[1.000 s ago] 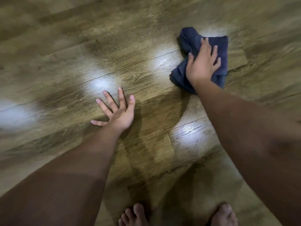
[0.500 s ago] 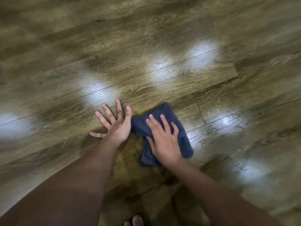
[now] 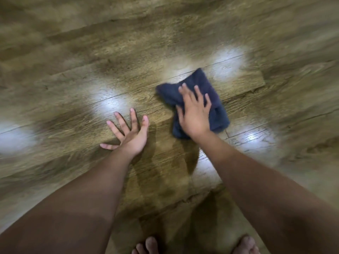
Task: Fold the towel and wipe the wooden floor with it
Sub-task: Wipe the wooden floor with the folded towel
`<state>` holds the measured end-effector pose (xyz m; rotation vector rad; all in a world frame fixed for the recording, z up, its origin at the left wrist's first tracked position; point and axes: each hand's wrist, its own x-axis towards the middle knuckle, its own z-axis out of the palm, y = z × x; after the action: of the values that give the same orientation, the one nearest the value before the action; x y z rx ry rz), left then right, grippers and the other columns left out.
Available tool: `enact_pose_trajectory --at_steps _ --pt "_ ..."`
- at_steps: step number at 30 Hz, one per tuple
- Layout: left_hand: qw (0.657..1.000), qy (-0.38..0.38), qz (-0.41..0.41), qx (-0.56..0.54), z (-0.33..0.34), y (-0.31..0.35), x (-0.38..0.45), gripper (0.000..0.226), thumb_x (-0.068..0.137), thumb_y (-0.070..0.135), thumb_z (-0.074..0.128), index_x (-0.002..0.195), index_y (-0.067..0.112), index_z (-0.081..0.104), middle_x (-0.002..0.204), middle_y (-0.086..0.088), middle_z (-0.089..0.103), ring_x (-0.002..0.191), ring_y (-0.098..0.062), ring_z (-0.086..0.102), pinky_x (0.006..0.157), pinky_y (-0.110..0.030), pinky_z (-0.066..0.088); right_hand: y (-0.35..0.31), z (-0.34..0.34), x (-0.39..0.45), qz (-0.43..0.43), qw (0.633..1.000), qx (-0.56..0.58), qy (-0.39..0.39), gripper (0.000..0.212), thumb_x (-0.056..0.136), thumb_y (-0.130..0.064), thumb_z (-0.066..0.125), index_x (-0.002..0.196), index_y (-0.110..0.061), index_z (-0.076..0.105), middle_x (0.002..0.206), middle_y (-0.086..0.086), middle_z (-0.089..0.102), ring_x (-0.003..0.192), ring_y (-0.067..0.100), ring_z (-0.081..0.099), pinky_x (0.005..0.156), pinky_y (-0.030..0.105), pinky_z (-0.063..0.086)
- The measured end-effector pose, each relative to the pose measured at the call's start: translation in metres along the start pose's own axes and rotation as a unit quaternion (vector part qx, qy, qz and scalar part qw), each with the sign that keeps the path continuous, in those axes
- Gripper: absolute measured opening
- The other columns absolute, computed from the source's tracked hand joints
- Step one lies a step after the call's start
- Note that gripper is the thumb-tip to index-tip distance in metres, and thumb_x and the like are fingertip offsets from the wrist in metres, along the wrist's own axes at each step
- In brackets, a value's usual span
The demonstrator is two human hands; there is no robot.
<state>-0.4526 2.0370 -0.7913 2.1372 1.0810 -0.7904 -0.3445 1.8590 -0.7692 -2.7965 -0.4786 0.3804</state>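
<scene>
A folded dark blue towel [image 3: 205, 83] lies flat on the wooden floor [image 3: 128, 52], right of centre. My right hand [image 3: 195, 114] presses down on top of it, palm flat, fingers spread over the cloth and covering its middle. My left hand [image 3: 131, 133] rests flat on the bare floor to the left of the towel, fingers splayed, holding nothing and apart from the cloth. The picture is blurred by motion.
Brown wood-look planks run across the whole view with several bright light reflections [image 3: 108, 103]. My bare feet [image 3: 146, 245] show at the bottom edge, toes pointing forward, below my arms.
My right hand slid the towel from the far right in toward my left hand, then back out to the right and away. My left hand stayed planted on the floor.
</scene>
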Motion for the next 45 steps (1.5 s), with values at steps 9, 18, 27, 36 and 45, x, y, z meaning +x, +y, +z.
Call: enact_pose_trajectory --at_steps 9,18,27,36,45 --pt "1.0 -0.015 0.012 0.003 -0.007 0.004 -0.013 0.091 0.056 0.099 -0.013 0.141 0.068 -0.015 0.161 0.014 -0.032 0.145 -0.022 -0.037 0.096 -0.077 -0.024 0.004 0.044 -0.171 -0.168 0.98 -0.068 -0.079 0.064 0.089 -0.033 0.063 0.15 -0.029 0.041 0.16 -0.01 0.035 0.149 0.025 0.031 0.115 0.054 0.025" --pt "0.999 -0.043 0.018 -0.01 -0.012 0.007 -0.02 0.097 0.057 0.099 0.0 0.147 0.064 -0.006 0.166 0.003 -0.019 0.149 -0.036 -0.026 0.105 -0.078 -0.01 0.128 -0.044 0.006 0.172 0.985 0.019 0.003 0.055 0.104 -0.04 0.04 0.156 -0.032 0.025 0.165 -0.008 0.021 0.152 0.026 0.017 0.118 0.058 0.018" --pt "0.986 0.056 0.105 0.117 0.019 0.052 -0.043 0.082 0.082 0.085 0.003 0.152 0.049 -0.019 0.163 0.003 -0.03 0.15 -0.028 -0.027 0.104 -0.078 -0.015 0.062 0.001 -0.147 0.092 0.995 -0.027 -0.017 0.061 0.095 -0.05 0.048 0.152 -0.031 0.037 0.16 -0.006 0.034 0.146 0.029 0.03 0.115 0.053 0.023" --pt "0.957 -0.114 0.158 0.217 0.097 0.097 -0.063 0.088 0.093 0.073 0.033 0.136 0.053 -0.041 0.131 0.01 -0.066 0.128 -0.025 -0.057 0.094 -0.08 -0.021 0.117 0.014 -0.208 0.102 0.994 -0.035 0.012 0.056 0.094 -0.041 0.048 0.148 -0.028 0.044 0.157 -0.001 0.041 0.144 0.028 0.037 0.115 0.05 0.027" --pt "0.952 -0.127 0.151 0.234 0.091 0.103 -0.071 0.092 0.094 0.071 0.035 0.128 0.053 -0.049 0.126 0.008 -0.07 0.116 -0.025 -0.063 0.078 -0.074 -0.033 0.265 -0.055 -0.13 0.412 0.896 0.071 0.151 0.057 0.098 -0.039 0.05 0.152 -0.028 0.036 0.16 -0.002 0.034 0.144 0.033 0.029 0.116 0.057 0.018"
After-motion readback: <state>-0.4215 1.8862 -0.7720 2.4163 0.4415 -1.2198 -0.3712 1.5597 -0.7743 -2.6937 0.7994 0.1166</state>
